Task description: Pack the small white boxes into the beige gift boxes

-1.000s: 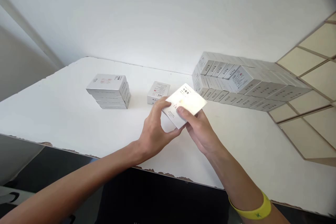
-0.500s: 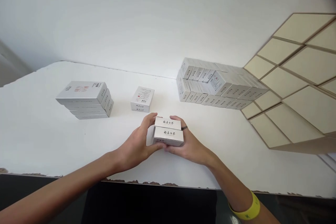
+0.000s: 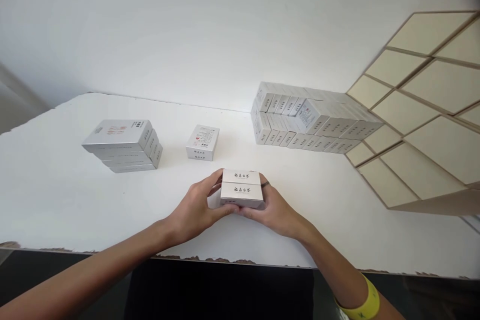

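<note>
Holding two white boxes (image 3: 242, 189) side by side between left hand (image 3: 195, 207) and right hand (image 3: 275, 212), over the near middle of the white tabletop (image 3: 168, 200). Pointing the lettered ends upward, readable from the near side, with the longer edges of those ends running left to right. Sending the long axis mostly downward, largely hidden in this end-on view; cannot tell whether touching the tabletop underneath. Turning one broad face nearward, visible only as a thin strip. Curving fingers round the left and right sides, parted just to the width of the pair, with thumbs close together at the near lower edge. Wearing a dark ring (image 3: 265, 184) and a yellow wristband (image 3: 363, 304) on the right. Having a small pile (image 3: 202, 141) just beyond to the left, a staggered stack (image 3: 120, 140) farther left, and tiered rows (image 3: 330, 125) far right, beside cream panels (image 3: 407, 102).
</note>
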Demonstrator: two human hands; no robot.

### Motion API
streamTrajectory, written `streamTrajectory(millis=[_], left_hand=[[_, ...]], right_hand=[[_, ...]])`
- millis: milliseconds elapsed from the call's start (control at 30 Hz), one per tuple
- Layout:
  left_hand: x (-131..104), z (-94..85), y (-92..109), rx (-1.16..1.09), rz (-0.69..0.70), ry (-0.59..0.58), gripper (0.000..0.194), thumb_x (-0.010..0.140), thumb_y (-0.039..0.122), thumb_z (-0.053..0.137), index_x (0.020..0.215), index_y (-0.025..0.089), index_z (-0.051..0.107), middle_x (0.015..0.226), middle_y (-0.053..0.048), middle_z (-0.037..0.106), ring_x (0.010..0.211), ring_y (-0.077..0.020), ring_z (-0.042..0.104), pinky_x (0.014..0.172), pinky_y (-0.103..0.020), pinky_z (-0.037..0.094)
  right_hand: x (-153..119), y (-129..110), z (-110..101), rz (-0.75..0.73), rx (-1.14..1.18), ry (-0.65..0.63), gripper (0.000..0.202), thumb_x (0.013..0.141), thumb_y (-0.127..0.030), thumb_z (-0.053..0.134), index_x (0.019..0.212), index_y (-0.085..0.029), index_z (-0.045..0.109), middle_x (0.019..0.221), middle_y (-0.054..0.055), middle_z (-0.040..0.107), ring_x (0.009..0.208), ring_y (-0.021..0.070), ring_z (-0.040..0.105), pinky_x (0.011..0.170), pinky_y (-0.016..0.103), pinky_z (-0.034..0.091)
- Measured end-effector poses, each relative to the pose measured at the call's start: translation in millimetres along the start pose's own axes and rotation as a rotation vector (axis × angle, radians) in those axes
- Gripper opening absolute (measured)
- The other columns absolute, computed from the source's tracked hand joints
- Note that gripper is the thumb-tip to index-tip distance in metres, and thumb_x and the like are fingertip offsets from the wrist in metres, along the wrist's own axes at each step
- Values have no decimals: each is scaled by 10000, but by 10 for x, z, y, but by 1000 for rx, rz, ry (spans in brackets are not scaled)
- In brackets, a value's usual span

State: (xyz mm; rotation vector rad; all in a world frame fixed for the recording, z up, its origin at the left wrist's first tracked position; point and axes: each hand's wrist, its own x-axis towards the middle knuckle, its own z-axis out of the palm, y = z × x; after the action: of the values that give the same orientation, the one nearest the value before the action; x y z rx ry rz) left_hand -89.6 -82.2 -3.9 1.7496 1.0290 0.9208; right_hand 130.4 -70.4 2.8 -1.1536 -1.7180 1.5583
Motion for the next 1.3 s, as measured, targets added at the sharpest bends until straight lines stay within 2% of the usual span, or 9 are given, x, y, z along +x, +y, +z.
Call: streamTrajectory(millis=[367, 533, 667, 733, 800, 900, 1000, 1100, 1300], left_hand=[[-5, -42, -11, -29, -87, 49, 601, 748, 279, 841, 1288, 304, 579, 1236, -18, 718, 1178, -225, 666, 1078, -454, 543], [27, -152, 38, -117, -357, 107, 459, 765, 490, 809, 1120, 234, 672, 1131, -68, 752, 1052, -266, 717, 909, -448, 618], [54, -282, 51, -199, -557, 58, 493, 864, 654, 613, 1022, 193, 683, 1040, -100, 757, 912, -266, 734, 728, -401, 618], [58, -358, 55, -125, -532, 117, 531, 923, 678, 468, 959, 191, 676, 992, -101, 745, 831, -256, 726, 650, -383, 597], [76, -445, 48, 112, -457, 281, 522, 953, 650, 390, 921, 198, 649, 980, -100, 719, 810, -264, 706, 661, -415, 578], [181, -564, -15, 463, -358, 536, 406, 882, 578, 561, 1041, 205, 555, 1111, -123, 650, 1002, -324, 648, 835, -508, 529], [376, -605, -142, 501, -341, 564, 686, 697, 524, 776, 1181, 197, 417, 1316, -172, 518, 1188, -359, 557, 913, -505, 501], [572, -556, -261, 490, -347, 573, 850, 646, 538, 815, 1244, 199, 315, 1405, -195, 414, 1197, -332, 554, 870, -444, 525], [721, -408, -360, 519, -362, 602, 741, 661, 468, 823, 1165, 223, 338, 1266, -140, 506, 1095, -306, 593, 810, -419, 526]], right_hand=[[15, 35, 43, 29, 76, -18, 650, 844, -355, 786, 1374, -327, 411, 1392, 35, 577, 1271, 207, 583, 1055, 426, 512], [19, -17, 186, 69, 210, 28, 763, 872, -493, 732, 1454, -316, 271, 1439, 85, 533, 1295, 228, 566, 1073, 442, 502], [71, -120, 314, 268, 138, 112, 691, 866, -682, 621, 1356, -260, 375, 1304, 113, 617, 1173, 254, 641, 999, 440, 546], [118, -172, 345, 311, 66, 117, 639, 878, -732, 544, 1281, -249, 428, 1290, 122, 630, 1171, 253, 646, 943, 402, 571], [168, -208, 358, 303, 3, 126, 594, 905, -736, 475, 1252, -255, 436, 1297, 115, 636, 1153, 247, 656, 867, 378, 586], [227, -232, 376, 314, -174, 152, 556, 923, -734, 424, 1207, -257, 458, 1129, 93, 708, 983, 266, 696, 756, 410, 552], [257, -246, 404, 340, -425, 184, 557, 902, -771, 394, 977, -237, 535, 795, 85, 699, 742, 301, 658, 667, 443, 454], [259, -272, 421, 341, -593, 186, 593, 907, -786, 311, 770, -243, 505, 677, 90, 648, 666, 299, 612, 653, 434, 398], [181, -319, 374, 354, -662, 150, 674, 930, -777, 163, 988, -228, 550, 735, 76, 682, 691, 286, 632, 645, 407, 402]])
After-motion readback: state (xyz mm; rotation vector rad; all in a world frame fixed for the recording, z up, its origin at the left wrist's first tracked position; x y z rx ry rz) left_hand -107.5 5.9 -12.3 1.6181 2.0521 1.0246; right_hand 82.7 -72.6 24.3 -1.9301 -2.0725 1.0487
